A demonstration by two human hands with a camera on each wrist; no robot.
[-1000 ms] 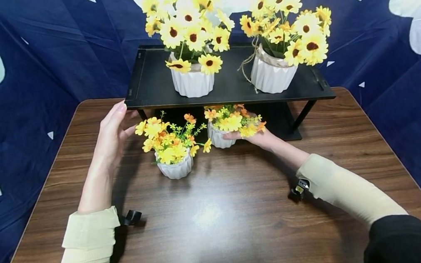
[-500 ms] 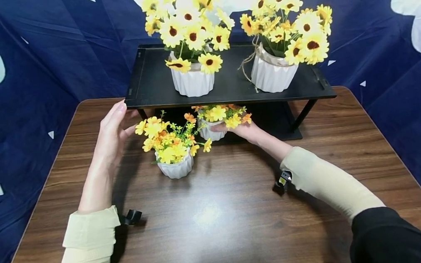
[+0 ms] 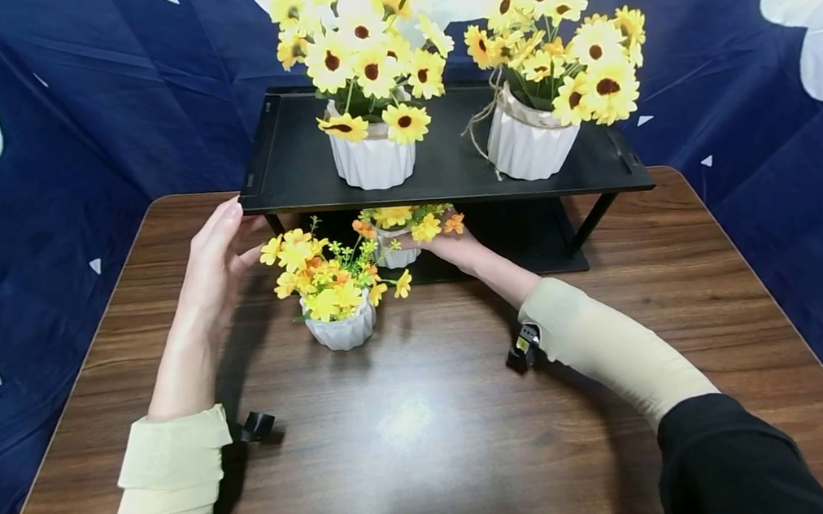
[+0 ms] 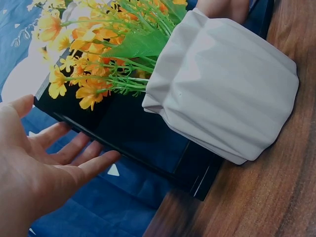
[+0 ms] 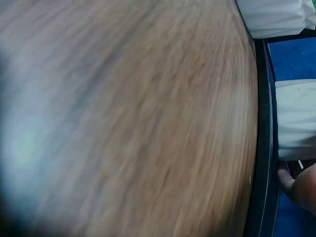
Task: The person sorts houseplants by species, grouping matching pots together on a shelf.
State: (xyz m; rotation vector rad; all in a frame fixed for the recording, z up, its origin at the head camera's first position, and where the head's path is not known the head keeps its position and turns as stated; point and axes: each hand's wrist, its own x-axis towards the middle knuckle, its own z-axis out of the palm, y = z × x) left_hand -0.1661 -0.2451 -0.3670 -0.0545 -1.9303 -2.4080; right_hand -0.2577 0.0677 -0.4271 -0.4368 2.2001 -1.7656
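Observation:
My right hand [image 3: 447, 246] grips a small white fluted flower pot [image 3: 398, 252] with yellow and orange flowers, under the top board of a black two-tier rack [image 3: 449, 180]. The right wrist view shows this pot [image 5: 296, 118] over the lower tier, my thumb [image 5: 286, 178] at its side. My left hand [image 3: 209, 262] touches the rack's front left corner with its thumb; in the left wrist view its fingers [image 4: 81, 170] lie spread and nearly straight along the rack's side. Beside it, a matching pot of yellow-orange flowers [image 3: 344, 328] stands on the table before the rack.
On the rack's top board stand two larger white pots of yellow daisy-like flowers, a left pot [image 3: 374, 161] and a right pot [image 3: 530, 144] with loose twine. The rack rests on a brown wooden table [image 3: 401, 470]. Blue patterned cloth [image 3: 61, 116] hangs behind.
My right hand has carried the gripped pot leftward and a little deeper under the top board. The left hand and the other pots have stayed put.

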